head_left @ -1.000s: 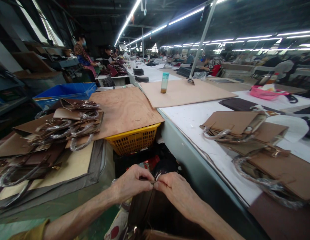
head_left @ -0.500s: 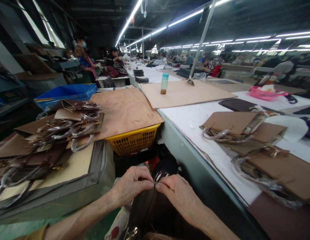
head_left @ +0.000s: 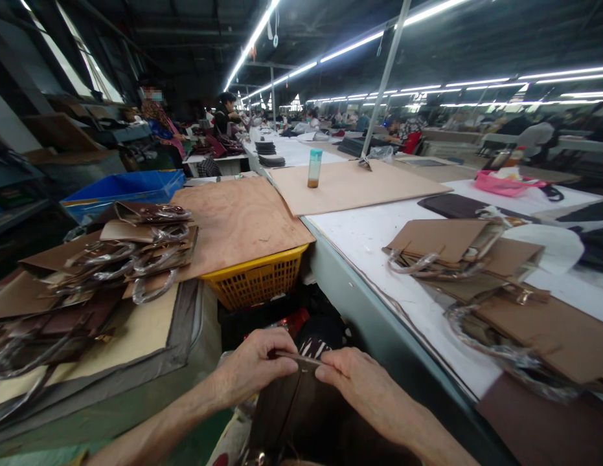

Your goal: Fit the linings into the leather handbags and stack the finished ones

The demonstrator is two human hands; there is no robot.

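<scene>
A dark brown handbag lies across my lap, a seam running down its middle and a bit of gold metal at its lower edge. My left hand is closed, thumb and fingers pinching the bag's far edge. On the other side of the seam my right hand pinches the same edge between thumb and fingers. A short stretch of that edge shows between the two hands. The lower part of the bag is dark and partly cut off by the frame.
Brown handbags with plastic-wrapped handles are piled at left; more bags lie on the white-topped table at right. A yellow basket stands under a wooden board. A bottle and a blue bin are farther off.
My hands have moved apart along the bag's edge, from nearly touching to a small gap. More of the edge shows between them. The camera view has shifted slightly.
</scene>
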